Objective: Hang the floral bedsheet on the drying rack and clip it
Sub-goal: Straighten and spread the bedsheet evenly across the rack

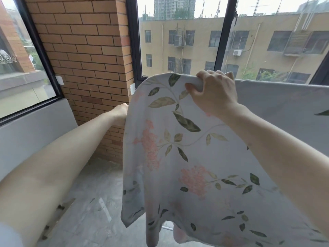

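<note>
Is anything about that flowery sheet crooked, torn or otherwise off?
No tear or stain shows. The floral bedsheet hangs unevenly: its left corner droops to a point near the floor. The right hand grips the covered top edge; the left hand is at the side edge. No clips are visible.

Bedsheet before the window, brick pillar to its left.

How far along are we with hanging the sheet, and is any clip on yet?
Done: the floral bedsheet is draped over the top of the drying rack. In hand: the right hand grips its top fold, and the left hand holds the side edge. Left: no clip is visible, so clipping remains.
</note>
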The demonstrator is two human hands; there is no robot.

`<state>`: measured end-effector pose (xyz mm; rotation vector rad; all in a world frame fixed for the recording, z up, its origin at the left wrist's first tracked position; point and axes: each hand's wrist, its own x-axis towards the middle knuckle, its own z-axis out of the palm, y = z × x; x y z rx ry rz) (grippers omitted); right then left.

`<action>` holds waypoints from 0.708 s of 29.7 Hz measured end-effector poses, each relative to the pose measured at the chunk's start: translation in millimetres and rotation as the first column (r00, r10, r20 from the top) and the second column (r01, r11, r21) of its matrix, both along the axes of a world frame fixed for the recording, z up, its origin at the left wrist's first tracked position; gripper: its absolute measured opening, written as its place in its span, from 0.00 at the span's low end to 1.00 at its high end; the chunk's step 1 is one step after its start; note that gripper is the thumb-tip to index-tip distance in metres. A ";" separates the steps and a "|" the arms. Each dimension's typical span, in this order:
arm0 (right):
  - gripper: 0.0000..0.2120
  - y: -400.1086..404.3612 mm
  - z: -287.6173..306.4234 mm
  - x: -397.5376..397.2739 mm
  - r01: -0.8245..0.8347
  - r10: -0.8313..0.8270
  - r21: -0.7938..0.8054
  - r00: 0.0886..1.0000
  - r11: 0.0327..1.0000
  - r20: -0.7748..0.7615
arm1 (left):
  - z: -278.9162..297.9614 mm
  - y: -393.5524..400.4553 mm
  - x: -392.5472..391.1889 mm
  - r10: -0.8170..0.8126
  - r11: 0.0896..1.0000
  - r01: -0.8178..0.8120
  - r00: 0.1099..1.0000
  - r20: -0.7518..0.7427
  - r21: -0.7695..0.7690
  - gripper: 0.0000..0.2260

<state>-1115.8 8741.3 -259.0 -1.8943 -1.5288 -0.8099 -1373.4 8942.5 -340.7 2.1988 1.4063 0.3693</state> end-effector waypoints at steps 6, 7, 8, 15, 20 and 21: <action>0.21 -3.3 -1.6 -5.4 -0.005 0.005 -0.001 1.000 1.000 0.021 | 46.9 -5.9 -6.7 0.065 0.961 -0.159 0.926 0.372 0.229 0.07; 0.21 -3.1 -2.5 -7.4 -0.004 0.004 -0.001 1.000 1.000 0.024 | 56.2 -13.3 0.1 0.027 0.951 -0.167 0.884 0.467 0.261 0.08; 0.21 -3.1 -2.6 -8.5 -0.006 0.006 -0.002 1.000 1.000 0.027 | 66.4 -23.1 9.1 -0.031 0.946 -0.144 0.851 0.524 0.291 0.10; 0.21 -9.4 -4.5 -3.9 -0.074 0.075 -0.014 0.997 0.997 0.012 | 72.7 -77.8 54.7 -0.393 0.734 0.174 0.897 0.203 0.656 0.12; 0.21 -40.1 1.1 21.4 -0.096 0.096 0.003 0.989 0.995 -0.114 | 75.9 -77.5 60.4 -0.338 0.739 0.121 0.917 0.209 0.663 0.13; 0.21 -48.5 3.2 31.2 -0.080 0.080 0.004 0.987 0.997 -0.143 | 77.9 -77.6 59.2 -0.331 0.746 0.120 0.920 0.208 0.655 0.13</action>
